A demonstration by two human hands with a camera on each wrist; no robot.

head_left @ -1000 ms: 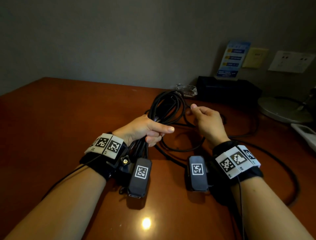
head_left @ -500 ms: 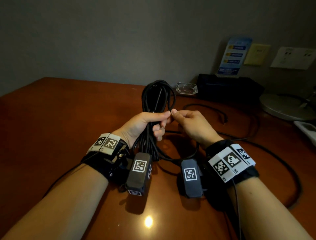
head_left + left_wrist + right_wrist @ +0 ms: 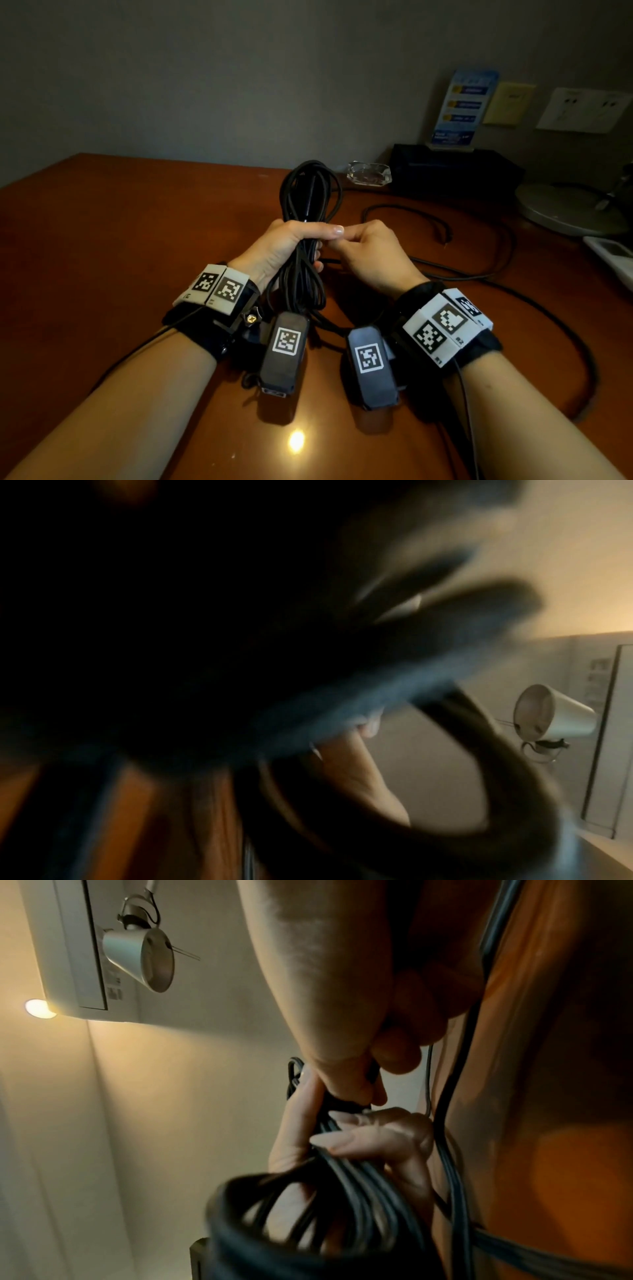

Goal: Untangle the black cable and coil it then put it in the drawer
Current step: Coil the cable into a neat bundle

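Observation:
The black cable (image 3: 310, 192) is gathered into a long bundle of several loops that stands upright above the wooden desk (image 3: 120, 240). My left hand (image 3: 291, 245) grips the bundle round its middle, thumb across the front. My right hand (image 3: 363, 246) sits just to its right, fingers curled, pinching a strand of the cable (image 3: 371, 1074) against the bundle at the left thumb tip. The loose remainder of the cable (image 3: 548, 315) trails over the desk to the right. The left wrist view is dark and blurred, with cable loops (image 3: 479, 764) close to the lens. No drawer is in view.
A glass ashtray (image 3: 369, 173) and a black box (image 3: 455, 168) with a blue card stand (image 3: 462, 106) sit at the desk's back. A lamp base (image 3: 565, 209) and a white device (image 3: 613, 257) are at the right. Wall sockets (image 3: 582, 109) are behind.
The left hand has lifted the bundle from lying on the desk to upright. The right hand has come in from the right and brought a strand to the left thumb.

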